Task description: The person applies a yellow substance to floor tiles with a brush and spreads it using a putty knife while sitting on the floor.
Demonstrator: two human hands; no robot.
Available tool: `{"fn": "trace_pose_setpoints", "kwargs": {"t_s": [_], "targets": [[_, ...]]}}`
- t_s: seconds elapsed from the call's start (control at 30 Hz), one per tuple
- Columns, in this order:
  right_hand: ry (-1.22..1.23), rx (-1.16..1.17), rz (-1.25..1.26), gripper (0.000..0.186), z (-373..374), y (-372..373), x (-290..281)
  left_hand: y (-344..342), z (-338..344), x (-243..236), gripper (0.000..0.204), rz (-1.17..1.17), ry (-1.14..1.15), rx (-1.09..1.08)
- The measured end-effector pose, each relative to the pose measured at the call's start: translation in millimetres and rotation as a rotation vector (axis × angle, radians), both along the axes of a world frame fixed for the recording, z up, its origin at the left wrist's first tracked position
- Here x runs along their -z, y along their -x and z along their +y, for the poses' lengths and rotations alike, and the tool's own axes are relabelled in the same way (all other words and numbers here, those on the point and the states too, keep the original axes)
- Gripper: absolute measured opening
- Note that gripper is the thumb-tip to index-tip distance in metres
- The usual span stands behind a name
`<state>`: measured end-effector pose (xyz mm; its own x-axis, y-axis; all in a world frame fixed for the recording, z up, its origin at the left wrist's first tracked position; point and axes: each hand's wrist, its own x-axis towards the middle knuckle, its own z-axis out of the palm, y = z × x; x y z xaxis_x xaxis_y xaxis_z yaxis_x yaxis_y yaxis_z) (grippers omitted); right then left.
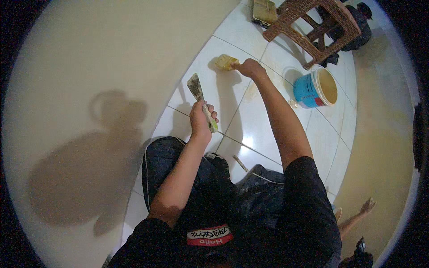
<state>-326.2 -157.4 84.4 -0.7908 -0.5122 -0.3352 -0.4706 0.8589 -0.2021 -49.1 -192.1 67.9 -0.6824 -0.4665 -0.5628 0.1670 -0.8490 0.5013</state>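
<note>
My left hand (201,117) is closed round the handle of a putty knife (195,87), its stained blade pointing up and away from me. Farther out, my right hand (251,68) grips a wide paint brush (225,62) with yellowish bristles pointing left. The brush is over the white tiled floor, near the foot of the beige wall; whether it touches a tile I cannot tell. A blue and white paint bucket (307,90) stands to the right of my right forearm, tilted in this view, with a pale beige inside.
A brown stool (313,31) and a yellowish box-like container (264,12) are at the far right. A beige wall (103,53) runs along my left, another (380,116) on the right. A small stick (240,163) lies by my knees. Another person's hand (368,205) shows at lower right.
</note>
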Motion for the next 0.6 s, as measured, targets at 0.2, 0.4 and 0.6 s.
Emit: {"fn": "trace_pose_setpoints", "kwargs": {"t_s": [0.2,0.4,0.6], "targets": [[0.101,0.048,-0.063,0.08,-34,22,41,-2,-3,-1,0.021,-0.099,-0.032,-0.01],[0.023,0.141,-0.047,0.086,112,27,77,1,0,6,0.026,-0.129,-0.014,0.032],[-0.172,0.284,0.062,0.079,245,-57,41,4,-9,13,0.027,-0.135,0.062,0.076]]}}
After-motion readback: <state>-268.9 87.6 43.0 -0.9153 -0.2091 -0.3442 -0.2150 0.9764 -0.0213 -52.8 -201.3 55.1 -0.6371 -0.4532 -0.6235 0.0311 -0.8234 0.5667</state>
